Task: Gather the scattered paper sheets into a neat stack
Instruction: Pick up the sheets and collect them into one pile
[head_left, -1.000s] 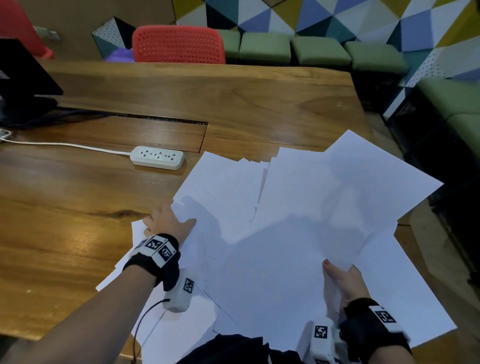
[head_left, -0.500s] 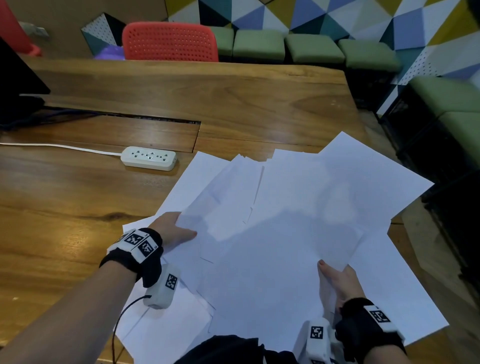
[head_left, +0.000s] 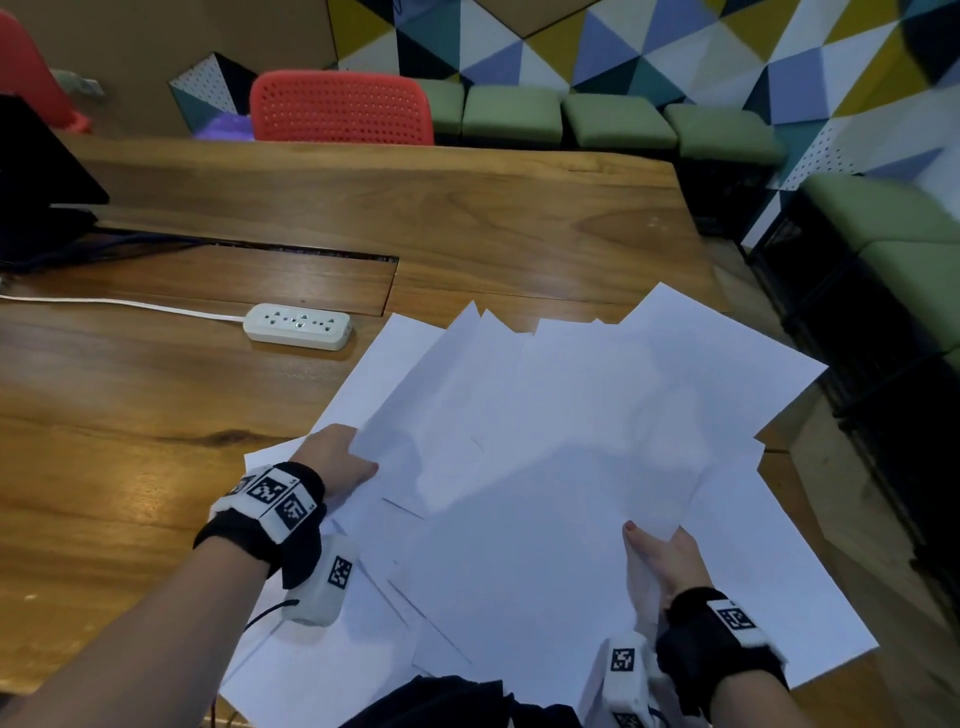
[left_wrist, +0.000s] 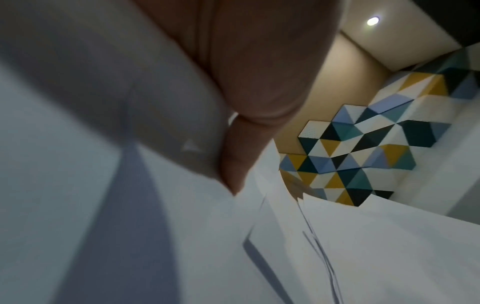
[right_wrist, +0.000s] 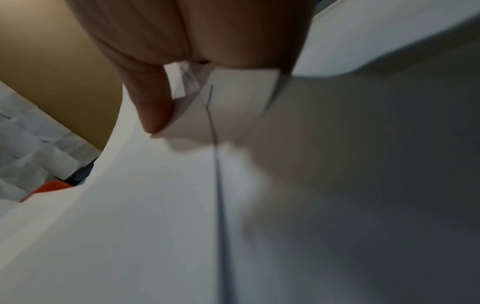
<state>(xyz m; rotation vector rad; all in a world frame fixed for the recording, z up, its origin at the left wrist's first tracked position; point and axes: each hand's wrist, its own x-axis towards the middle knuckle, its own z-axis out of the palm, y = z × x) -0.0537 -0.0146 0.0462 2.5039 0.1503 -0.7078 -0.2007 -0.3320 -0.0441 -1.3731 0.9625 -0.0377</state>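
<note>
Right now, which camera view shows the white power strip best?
The head view: the power strip lies whole on the table, left of the sheets. Both wrist views miss it; they show only fingers and paper up close.

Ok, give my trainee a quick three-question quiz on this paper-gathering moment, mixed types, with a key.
1. True or false: the paper sheets already form a squared stack.
2. Which hand holds sheets at the pile's near edge: A left hand, B right hand?
3. Fill in: the white object beyond the pile's far left corner on the wooden table is a power ____.

Key: 1 false; 2 B; 3 strip.
</note>
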